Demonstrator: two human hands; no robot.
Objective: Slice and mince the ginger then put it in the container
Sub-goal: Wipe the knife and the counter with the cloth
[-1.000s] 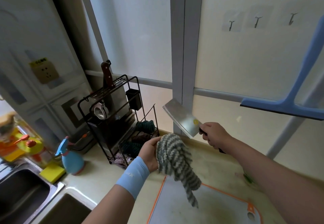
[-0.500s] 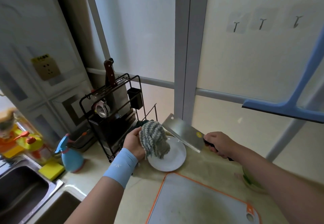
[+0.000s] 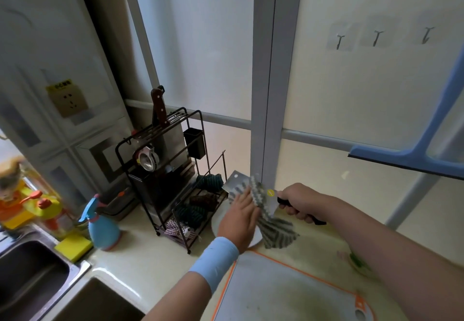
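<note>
Step in hand: tool cleaning, as I judge it, not cutting.

My right hand (image 3: 302,203) is clamped round the dark handle of the cleaver (image 3: 235,182), fingers curled under it. The blade points left and away, held above the counter (image 3: 140,252).

My left hand (image 3: 238,219) lies on the striped cloth (image 3: 273,230), fingers fairly straight and close together, pressing the cloth flat against the side of the blade. The thumb is hidden. The loose end of the cloth hangs down on the near right.

A white plate (image 3: 216,220) sits on the counter directly under hand and blade, just right of the wire rack (image 3: 155,187).

The cutting board (image 3: 288,295), orange-edged, lies nearest me.

Ginger: not visible anywhere in this view. Container: I cannot say which vessel it is; the plate may serve.

Judgement: slicing not yet begun, or already done; I cannot tell which from here.

Next move calls for running the cloth along the blade away from the edge, keeping my fingertips on the flat. Then the cloth goes down clear of the board.

Risk: a finger slipping over the cutting edge.
</note>
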